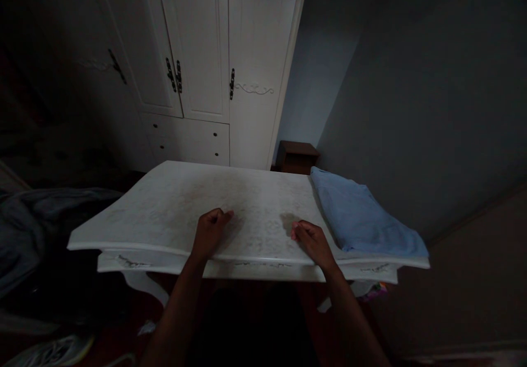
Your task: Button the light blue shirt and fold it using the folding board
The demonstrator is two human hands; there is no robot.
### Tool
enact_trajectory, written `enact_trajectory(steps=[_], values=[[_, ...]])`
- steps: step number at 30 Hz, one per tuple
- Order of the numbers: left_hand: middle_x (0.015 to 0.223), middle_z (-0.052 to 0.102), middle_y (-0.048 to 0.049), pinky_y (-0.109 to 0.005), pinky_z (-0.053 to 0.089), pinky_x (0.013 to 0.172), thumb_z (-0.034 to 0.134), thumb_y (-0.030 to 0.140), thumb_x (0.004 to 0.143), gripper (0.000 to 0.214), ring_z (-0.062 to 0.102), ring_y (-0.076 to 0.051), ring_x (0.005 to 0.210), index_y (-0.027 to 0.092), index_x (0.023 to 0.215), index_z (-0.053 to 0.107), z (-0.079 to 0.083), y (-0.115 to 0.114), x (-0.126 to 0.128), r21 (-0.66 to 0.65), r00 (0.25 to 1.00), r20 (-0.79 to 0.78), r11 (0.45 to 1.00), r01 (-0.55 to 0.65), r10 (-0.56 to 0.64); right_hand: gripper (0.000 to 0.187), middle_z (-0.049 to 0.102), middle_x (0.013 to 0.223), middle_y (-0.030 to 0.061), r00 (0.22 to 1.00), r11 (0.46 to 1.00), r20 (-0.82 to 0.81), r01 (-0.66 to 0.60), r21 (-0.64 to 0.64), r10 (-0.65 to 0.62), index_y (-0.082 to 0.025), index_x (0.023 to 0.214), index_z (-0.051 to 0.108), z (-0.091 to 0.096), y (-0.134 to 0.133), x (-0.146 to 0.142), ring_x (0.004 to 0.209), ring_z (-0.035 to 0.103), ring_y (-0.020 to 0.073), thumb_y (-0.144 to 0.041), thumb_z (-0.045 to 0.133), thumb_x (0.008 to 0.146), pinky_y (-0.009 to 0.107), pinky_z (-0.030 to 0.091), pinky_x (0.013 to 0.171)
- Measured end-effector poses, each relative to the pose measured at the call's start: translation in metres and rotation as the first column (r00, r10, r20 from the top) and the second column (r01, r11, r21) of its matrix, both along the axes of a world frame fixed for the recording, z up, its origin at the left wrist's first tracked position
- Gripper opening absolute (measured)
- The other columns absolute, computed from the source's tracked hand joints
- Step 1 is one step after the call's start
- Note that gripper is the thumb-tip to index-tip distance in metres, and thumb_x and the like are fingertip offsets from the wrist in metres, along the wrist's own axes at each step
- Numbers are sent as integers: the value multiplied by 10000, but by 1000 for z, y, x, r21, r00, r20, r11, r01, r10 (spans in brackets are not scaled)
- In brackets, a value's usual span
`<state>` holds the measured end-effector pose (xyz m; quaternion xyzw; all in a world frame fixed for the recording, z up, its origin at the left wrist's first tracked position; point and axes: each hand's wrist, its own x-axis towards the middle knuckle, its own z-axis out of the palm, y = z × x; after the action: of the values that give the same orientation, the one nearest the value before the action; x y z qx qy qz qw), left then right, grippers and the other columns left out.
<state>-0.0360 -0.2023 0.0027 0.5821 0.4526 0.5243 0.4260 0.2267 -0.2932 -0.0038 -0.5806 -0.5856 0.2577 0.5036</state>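
My left hand [211, 228] is curled into a loose fist above the front half of the white table [247, 191], its thumb pointing right. Nothing shows in its fingers. My right hand [309, 238], also closed and with nothing visible in it, is at the table's front right part. To the right of that hand lies a folded light blue cloth [358, 213], spread along the table's right end; the hand is apart from it.
Behind the table stands a white wardrobe [197, 43] with dark handles and drawers. A small brown cabinet [298, 155] is by the wall. Dark fabric [53, 224] is heaped at the left, with a shoe [53, 353] on the floor below.
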Motion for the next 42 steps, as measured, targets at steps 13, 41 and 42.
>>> enact_trajectory(steps=[13,41,42], values=[[484,295,76,-227,272,490,658,406,743,452,276,-75,479,203,496,339,-3,2,0,12,999,49,1000,7,-8,455,589,596,14,999,1000,-51,10,-9,-11,-189,614,614,-1,3,0,581,531,148,-553,530,874,272,413,590],[478,330,74,-233,321,536,665,408,776,469,307,-77,490,195,496,355,-11,8,-3,47,1000,21,999,-6,5,455,601,608,7,996,999,-87,-7,43,10,-182,623,617,-5,1,4,605,544,141,-529,521,902,254,411,615],[480,329,75,-234,321,537,665,409,777,469,307,-77,490,195,497,356,-12,8,-3,41,1000,23,999,-5,4,456,602,608,8,996,999,-92,-7,41,10,-182,624,617,-5,1,3,604,544,141,-532,522,900,255,411,612]])
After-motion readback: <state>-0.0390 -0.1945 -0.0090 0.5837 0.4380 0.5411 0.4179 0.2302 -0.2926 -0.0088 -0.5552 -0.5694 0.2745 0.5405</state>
